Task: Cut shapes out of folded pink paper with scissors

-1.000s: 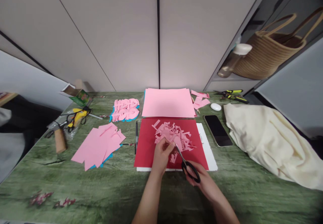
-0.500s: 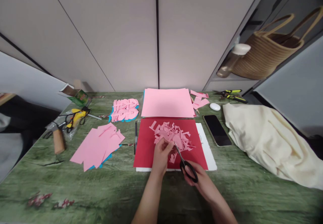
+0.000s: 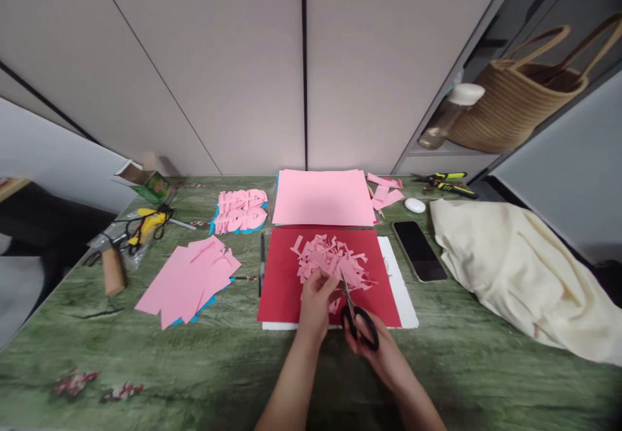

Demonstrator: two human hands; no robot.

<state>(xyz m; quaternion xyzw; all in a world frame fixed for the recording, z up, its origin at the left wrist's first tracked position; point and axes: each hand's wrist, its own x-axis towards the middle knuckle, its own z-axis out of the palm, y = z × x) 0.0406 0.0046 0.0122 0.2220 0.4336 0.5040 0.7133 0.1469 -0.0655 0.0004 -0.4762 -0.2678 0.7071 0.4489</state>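
Note:
My right hand (image 3: 372, 340) grips black-handled scissors (image 3: 348, 301), their blades pointing away from me toward a piece of pink paper. That pink paper (image 3: 334, 266) is pinched in my left hand (image 3: 317, 298), though its outline blends with the scraps behind it. Both hands are over a red sheet (image 3: 276, 275) lying on white sheets (image 3: 408, 308). A loose heap of pink paper scraps (image 3: 357, 275) covers the middle of the red sheet, just beyond my fingers.
Left lie pink sheets (image 3: 182, 282), cut pink pieces (image 3: 241, 210), a black pen (image 3: 262, 259) and a yellow tool (image 3: 150, 223). Behind is a pink paper stack (image 3: 321, 198). Right are a phone (image 3: 418, 251), a white oval object (image 3: 414, 205), pliers (image 3: 451, 185) and cream cloth (image 3: 505, 269).
My left hand has shifted slightly to the right, closer to the blades. The scissors have turned a little more upright, and their handle loops have spread apart.

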